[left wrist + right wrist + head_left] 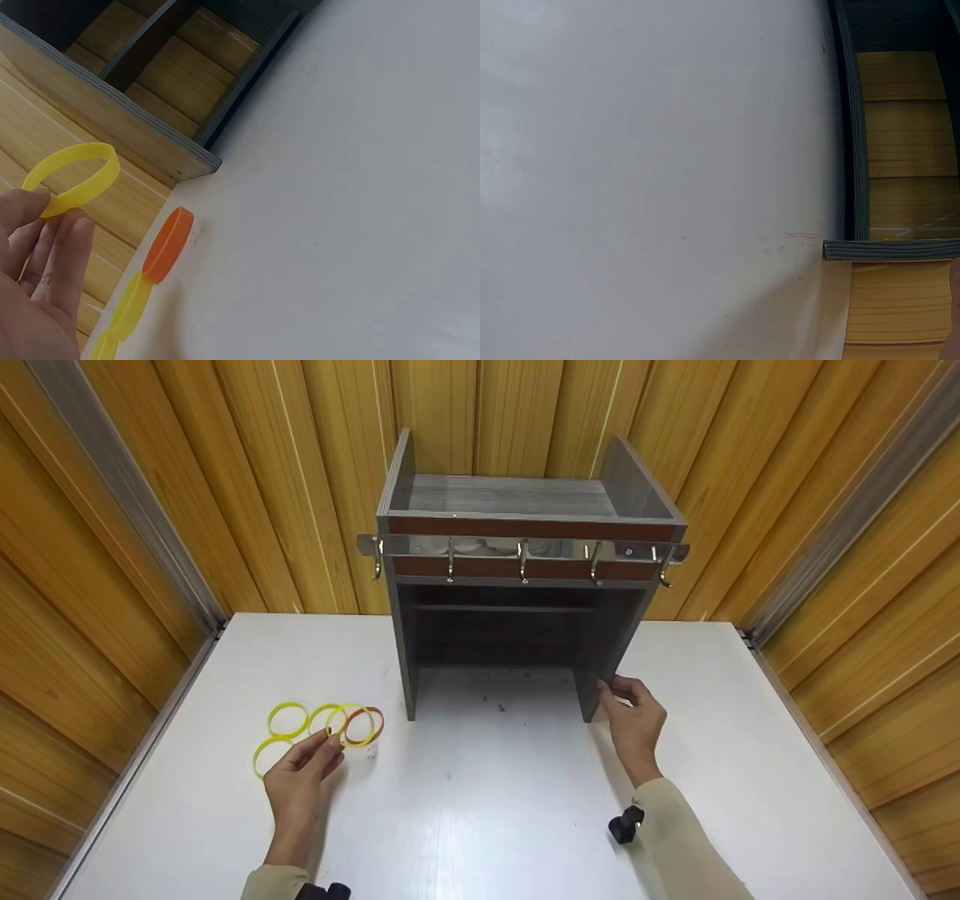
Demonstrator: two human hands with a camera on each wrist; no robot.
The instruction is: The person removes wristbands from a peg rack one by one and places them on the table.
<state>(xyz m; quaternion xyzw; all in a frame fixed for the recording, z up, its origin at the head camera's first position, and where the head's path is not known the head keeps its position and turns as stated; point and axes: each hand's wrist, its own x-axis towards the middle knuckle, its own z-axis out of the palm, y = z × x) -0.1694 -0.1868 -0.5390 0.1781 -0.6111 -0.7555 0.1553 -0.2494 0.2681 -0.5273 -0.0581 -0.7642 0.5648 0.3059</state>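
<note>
My left hand (298, 780) pinches a yellow silicone wristband (88, 189) between thumb and fingers, held above the white table. Below and beyond it, an orange-red wristband (166, 246) and several yellow wristbands (288, 720) lie on the table. My right hand (636, 724) grips the front edge of the right side panel of a grey wooden rack (600, 660), low down near the tabletop; in the right wrist view only a sliver of this hand shows. Across the rack's front runs a shiny metal strip with several hooks (523, 561), all bare.
The rack stands at the back middle of the white table (480, 810), its top shelf (514, 495) between two raised sides. Wood-patterned walls (300, 472) enclose the table at the back and both sides. Small dark marks dot the tabletop under the rack.
</note>
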